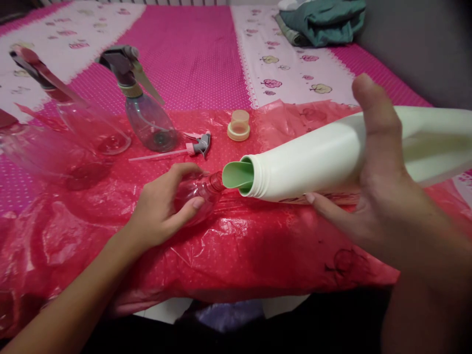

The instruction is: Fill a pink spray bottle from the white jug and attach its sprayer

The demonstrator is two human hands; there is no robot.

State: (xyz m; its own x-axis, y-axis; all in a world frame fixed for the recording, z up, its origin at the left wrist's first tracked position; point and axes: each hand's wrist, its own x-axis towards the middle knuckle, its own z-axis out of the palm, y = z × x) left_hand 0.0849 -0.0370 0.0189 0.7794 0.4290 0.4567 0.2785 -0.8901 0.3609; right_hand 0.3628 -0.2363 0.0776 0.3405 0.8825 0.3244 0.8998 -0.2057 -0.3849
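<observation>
Pink-and-white bedding with small tree prints covers the bed [184, 54], a grey wall [420, 54] rises along its right side, and green cloth [326, 22] lies bunched near its far right corner. Over the near edge of the bed spreads a wrinkled red plastic sheet [236, 265].

Near the middle of that edge, the left hand [158, 204] is partly closed around a small clear bottle [195, 191], thumb on the near side and fingers over the far side; the bottle tilts, its neck towards the right. The right hand [376, 201] is curved widely around a large white bottle [313, 157], one digit reaching up over it and another along its lower side. This bottle lies almost level, its green pouring spout [236, 174] at the small bottle's neck; whether the two touch is unclear, and no liquid can be made out.

Beyond the left hand, a grey-and-pink trigger sprayer head [201, 145] with its tube lies on the sheet, and a yellowish cap [239, 129] sits to its right. Towards the sheet's left edge stand a bluish spray bottle [149, 120], a pink-topped spray bottle [88, 123] and another clear bottle [37, 152].
</observation>
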